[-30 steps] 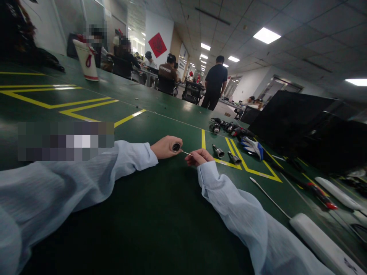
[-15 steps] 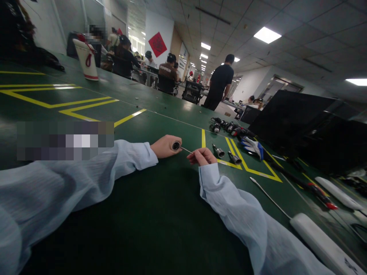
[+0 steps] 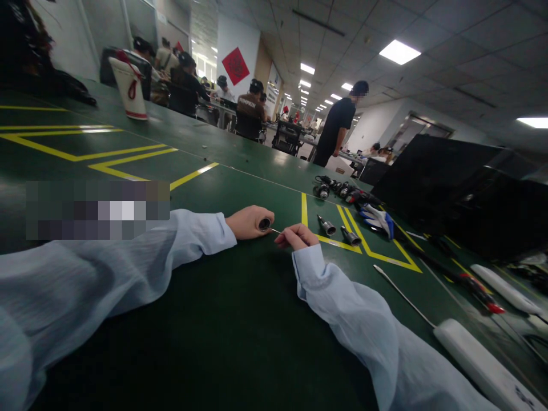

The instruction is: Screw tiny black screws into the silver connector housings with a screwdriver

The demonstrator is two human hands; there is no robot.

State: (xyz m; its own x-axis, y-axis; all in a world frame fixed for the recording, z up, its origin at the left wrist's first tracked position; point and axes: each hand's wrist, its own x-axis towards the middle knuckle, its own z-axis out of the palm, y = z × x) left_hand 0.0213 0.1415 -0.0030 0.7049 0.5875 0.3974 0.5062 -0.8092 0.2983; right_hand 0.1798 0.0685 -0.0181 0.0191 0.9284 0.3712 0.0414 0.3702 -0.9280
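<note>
My left hand [image 3: 245,222] is closed around a dark round cylindrical metal part [image 3: 264,224], whose open end faces up toward me. Between thumb and fingers, my right hand [image 3: 298,236] pinches a thin metal rod [image 3: 276,231]. The rod's far tip reaches the edge of the cylindrical part; whether it enters the part I cannot tell. Most of the rod's near end is hidden by my right fingers. Two similar metal parts with narrow stems, one [image 3: 326,226] and another [image 3: 351,236], lie on the green table just beyond my right hand.
Several dark connectors [image 3: 324,188] and a white-and-blue glove [image 3: 377,220] lie at the back right. A white power strip [image 3: 483,357] with a cable is beside my right arm. A paper cup [image 3: 129,91] stands far left. A large black panel [image 3: 449,194] rises at right.
My right hand has moved slightly left and down, closer to my left hand, so less of the rod shows. The cylindrical part has shifted slightly down. A standing person has moved right.
</note>
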